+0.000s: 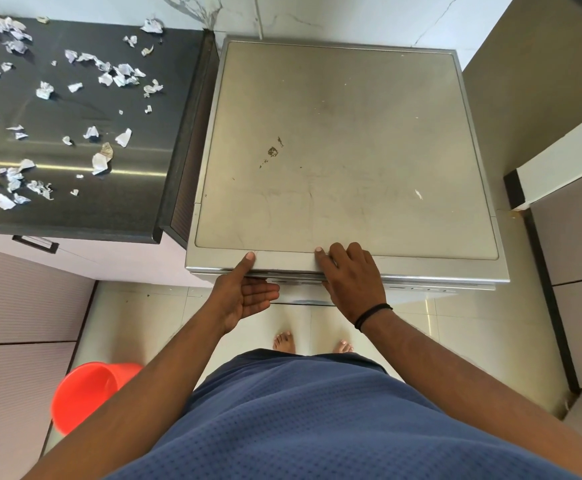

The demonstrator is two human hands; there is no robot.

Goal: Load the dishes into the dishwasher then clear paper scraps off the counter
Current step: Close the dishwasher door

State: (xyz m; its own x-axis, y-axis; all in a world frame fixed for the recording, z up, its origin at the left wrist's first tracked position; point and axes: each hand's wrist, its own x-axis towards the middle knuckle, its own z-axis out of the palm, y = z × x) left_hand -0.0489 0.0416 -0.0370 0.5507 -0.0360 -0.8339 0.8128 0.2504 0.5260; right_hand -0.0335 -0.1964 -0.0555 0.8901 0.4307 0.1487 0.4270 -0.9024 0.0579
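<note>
**Two hands at the dishwasher's front edge**

Both hands meet the near lip of the dishwasher, a steel-topped unit seen from above with a dark stain near the middle of its lid. The left hand is palm-up just under the front edge, its thumb pressed on top of the lip and its fingers straight and loose below, curled round nothing. The right hand lies palm-down over the same edge just beside it, thumb flat on the top surface; its fingers bend down over the front, and whether they hook a handle there cannot be told. A black band circles that wrist.

The door appears closed; only a thin strip of the front shows beneath the lip.

Paper scraps lie scattered across the dark counter, which stands just left of the dishwasher and well apart from both hands. Crumpled white bits spread from the far corner to the near edge.

An orange bucket sits on the tiled floor to the left, below the counter. Bare feet show between the arms.
</note>
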